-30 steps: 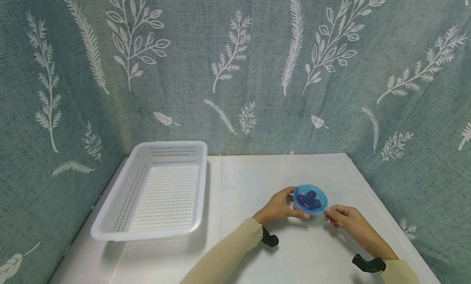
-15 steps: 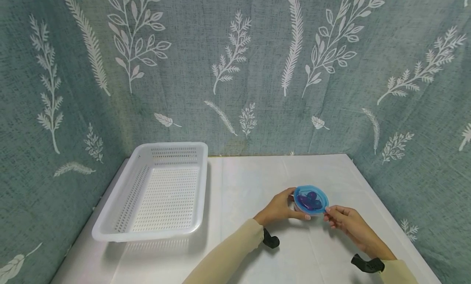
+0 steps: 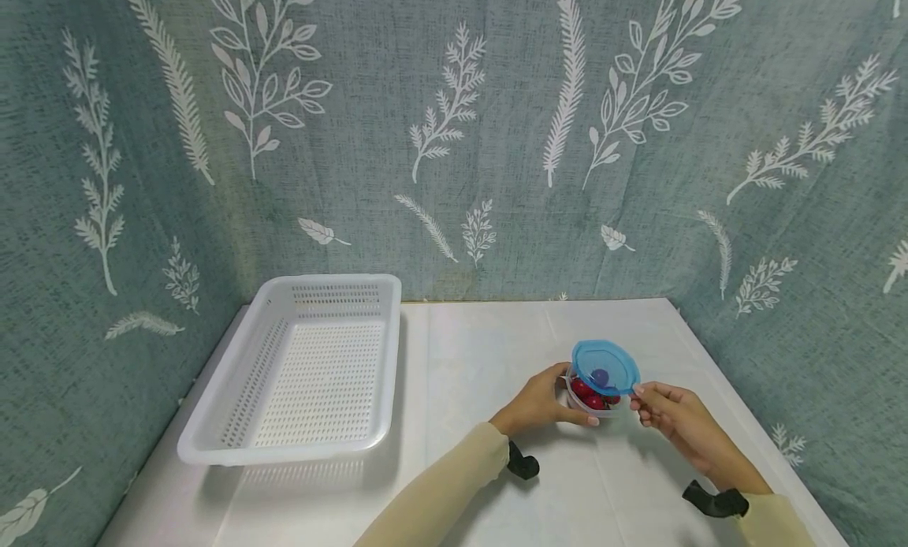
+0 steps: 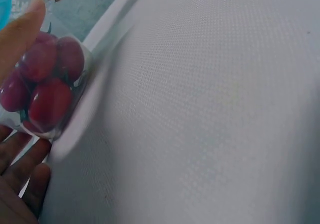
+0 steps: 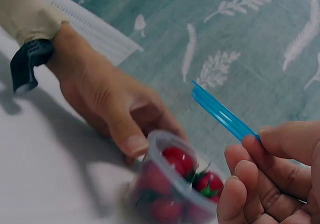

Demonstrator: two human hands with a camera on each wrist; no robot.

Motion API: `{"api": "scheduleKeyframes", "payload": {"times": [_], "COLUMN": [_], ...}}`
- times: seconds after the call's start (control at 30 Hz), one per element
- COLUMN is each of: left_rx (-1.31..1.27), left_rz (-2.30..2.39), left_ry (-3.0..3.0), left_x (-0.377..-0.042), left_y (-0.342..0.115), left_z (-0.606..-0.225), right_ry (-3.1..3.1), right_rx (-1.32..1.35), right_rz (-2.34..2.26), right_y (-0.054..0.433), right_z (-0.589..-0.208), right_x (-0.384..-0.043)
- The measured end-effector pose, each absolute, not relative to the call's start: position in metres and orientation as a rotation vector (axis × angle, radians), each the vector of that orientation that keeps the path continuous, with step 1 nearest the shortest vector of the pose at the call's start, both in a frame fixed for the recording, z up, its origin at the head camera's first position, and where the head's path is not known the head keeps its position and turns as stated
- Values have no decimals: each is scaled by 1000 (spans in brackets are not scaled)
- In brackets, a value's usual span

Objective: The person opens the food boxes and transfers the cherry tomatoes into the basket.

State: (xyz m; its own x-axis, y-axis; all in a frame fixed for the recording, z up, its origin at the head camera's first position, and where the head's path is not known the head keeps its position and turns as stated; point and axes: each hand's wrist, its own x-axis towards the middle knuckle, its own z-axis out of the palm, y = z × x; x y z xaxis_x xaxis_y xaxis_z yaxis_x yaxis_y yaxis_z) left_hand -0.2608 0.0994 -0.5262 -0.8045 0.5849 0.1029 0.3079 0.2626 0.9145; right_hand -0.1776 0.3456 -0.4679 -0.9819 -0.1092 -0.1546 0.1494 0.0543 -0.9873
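My left hand (image 3: 539, 401) grips a small clear plastic container (image 5: 172, 176) from its left side, thumb at the near rim and fingers round the far side. Inside lie several red cherry tomatoes (image 4: 50, 101) with green stems. Between thumb and forefinger, my right hand (image 3: 670, 417) pinches the edge of a translucent blue lid (image 3: 606, 363). That lid is off the rim and tilted above the container, seen nearly edge-on in the right wrist view. In the head view it covers part of the tomatoes.
A white perforated plastic basket (image 3: 322, 381) stands on the left of the white-covered table (image 3: 482, 342). Green-grey curtains (image 3: 369, 137) with white leaf prints rise behind the table and at both sides.
The lid has come off the container and moved up and slightly right with my right hand, baring the red tomatoes. My left hand stays in place round the container.
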Motion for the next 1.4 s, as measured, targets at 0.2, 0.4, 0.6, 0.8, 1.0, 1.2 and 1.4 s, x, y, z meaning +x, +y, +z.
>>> {"api": "scheduleKeyframes", "payload": {"times": [0.2, 0.4, 0.6, 0.8, 1.0, 1.2, 1.4], "left_rx": [829, 845, 858, 831, 839, 845, 829], "left_rz": [1571, 1560, 1550, 1512, 1496, 1549, 1547], "left_ry": [2266, 2291, 2309, 2347, 2365, 2338, 2349], "left_x": [-261, -263, -261, -260, -261, -261, -260], "left_y": [100, 103, 104, 104, 105, 103, 102], "left_z": [-530, -534, -534, -535, -534, -531, -529], "right_ry": [2172, 2169, 2152, 2147, 2146, 2066, 2039], "right_rx": [-10, -94, -97, -107, -61, -37, 14], "right_rz": [-2037, -2062, -2053, -2021, -2080, -2199, -2236], "right_y": [334, 320, 303, 291, 305, 335, 361], "right_z": [-457, -444, -434, -433, -436, -447, -462], "right_x": [-186, -197, -211, -228, -238, -242, -245]}}
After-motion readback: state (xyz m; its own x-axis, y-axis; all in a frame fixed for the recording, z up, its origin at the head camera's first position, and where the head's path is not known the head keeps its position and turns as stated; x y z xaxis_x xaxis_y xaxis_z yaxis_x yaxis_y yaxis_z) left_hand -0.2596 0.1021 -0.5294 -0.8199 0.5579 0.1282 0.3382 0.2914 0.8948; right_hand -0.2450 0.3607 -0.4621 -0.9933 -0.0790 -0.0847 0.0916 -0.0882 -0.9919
